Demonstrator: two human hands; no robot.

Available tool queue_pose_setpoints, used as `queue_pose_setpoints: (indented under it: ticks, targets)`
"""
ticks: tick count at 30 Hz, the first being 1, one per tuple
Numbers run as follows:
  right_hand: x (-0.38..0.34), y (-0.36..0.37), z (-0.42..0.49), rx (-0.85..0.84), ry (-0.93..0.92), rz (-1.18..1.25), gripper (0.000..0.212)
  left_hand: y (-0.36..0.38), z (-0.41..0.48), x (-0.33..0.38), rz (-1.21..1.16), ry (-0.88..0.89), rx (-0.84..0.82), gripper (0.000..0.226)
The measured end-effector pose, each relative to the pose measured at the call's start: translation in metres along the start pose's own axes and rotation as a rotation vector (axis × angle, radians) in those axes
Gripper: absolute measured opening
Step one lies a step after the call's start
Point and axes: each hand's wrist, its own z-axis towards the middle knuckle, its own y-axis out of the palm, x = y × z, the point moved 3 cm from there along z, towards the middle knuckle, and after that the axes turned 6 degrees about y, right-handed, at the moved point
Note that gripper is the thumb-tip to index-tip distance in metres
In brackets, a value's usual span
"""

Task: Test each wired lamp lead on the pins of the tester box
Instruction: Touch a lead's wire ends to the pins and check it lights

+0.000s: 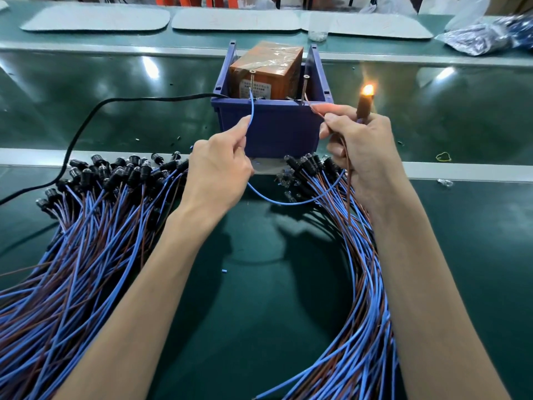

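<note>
- An open-topped blue plastic bin (pixel 271 131) stands at the middle of the green bench. Inside it sits the orange-brown, film-wrapped tester box (pixel 265 67).
- Two upright screw pins rise at the bin's near wall, the left pin (pixel 252 82) and the right pin (pixel 305 88).
- The left hand (pixel 222 168), just in front of the bin's left half, pinches a thin blue wire (pixel 251 111) between thumb and forefinger. The wire runs almost straight up from the fingertips to the left pin.
- The right hand (pixel 363 151), in front of the bin's right corner, pinches a thin brown wire (pixel 315 111) that slants up and leftward to the right pin. Its other fingers curl round a dark holder.
- The holder's small lamp (pixel 367 92) glows orange just right of the bin.
- Both wire ends lie beyond the fingertips, towards the bin, so clearing them looks like a short pull back towards the body.
- A heap of black-capped leads (pixel 95 203) lies left of the bin and a curved bundle (pixel 357 284) lies right of it; I cannot tell which has been tested.
</note>
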Motion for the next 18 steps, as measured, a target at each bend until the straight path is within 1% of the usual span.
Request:
queue_pose_setpoints:
  ticks: [8,18]
  targets:
    - [-0.0007,0.0009,-0.001,0.002,-0.024,-0.008,0.028,0.0019,0.0002,-0.0023,0.011,0.014,-0.012,0.046]
    - [-0.0002,0.0004,-0.0008,0.004,-0.012,0.005,0.027,0.0033,0.0013,-0.0044,-0.005,0.042,0.003,0.047]
